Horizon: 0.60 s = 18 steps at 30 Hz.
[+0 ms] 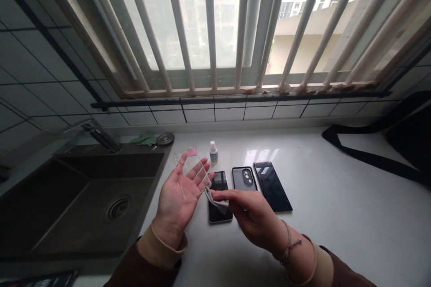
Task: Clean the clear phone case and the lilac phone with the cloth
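Observation:
A clear phone case [191, 161] with a pink patch lies across the palm of my left hand [180, 197], held between thumb and fingers. Pinched in my right hand [252, 215] is a grey cloth [218, 204], which meets the case's lower right corner. Below the cloth a dark phone [219, 216] rests on the counter. Just right of it is a black-rimmed phone case [239, 178] with a camera cutout, partly covered by my right hand. A second, larger dark phone [272, 186] lies beside that. Behind them a small spray bottle [213, 153] stands upright.
On the left is a dark sink [84, 206] with a faucet [101, 134]. A green cloth [144, 139] and a metal sink strainer [165, 138] sit at its back edge. A black strap [363, 157] and bag occupy the right of the white counter [353, 224]. A barred window stands behind.

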Tool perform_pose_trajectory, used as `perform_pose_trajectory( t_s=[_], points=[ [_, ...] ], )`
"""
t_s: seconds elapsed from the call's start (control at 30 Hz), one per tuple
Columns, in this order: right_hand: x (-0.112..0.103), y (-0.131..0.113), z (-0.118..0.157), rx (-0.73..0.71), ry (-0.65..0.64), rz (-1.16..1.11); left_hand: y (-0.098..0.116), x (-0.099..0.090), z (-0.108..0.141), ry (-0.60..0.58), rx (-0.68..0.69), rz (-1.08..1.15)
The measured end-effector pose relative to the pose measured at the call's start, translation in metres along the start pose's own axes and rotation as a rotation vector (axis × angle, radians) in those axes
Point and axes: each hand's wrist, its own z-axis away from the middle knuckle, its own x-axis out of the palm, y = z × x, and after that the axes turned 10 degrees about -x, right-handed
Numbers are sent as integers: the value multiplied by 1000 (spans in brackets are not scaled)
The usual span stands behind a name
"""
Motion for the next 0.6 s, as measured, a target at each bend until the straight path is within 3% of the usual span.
perform_pose_trajectory(
  t_s=[0.1,0.27,0.37,0.47,0.6],
  points=[
    [-2,5,1,101,120,-17,5,0,1,3,-20,-41],
    [-7,19,2,242,309,-33,7,0,2,-111,-11,-88],
    [-8,23,2,271,336,11,6,-1,2,-49,11,-177],
    [-10,23,0,293,348,48,7,-7,-1,109,64,-467],
    [-12,22,-3,331,340,85,8,-23,-8,316,202,-1236]
  ],
)
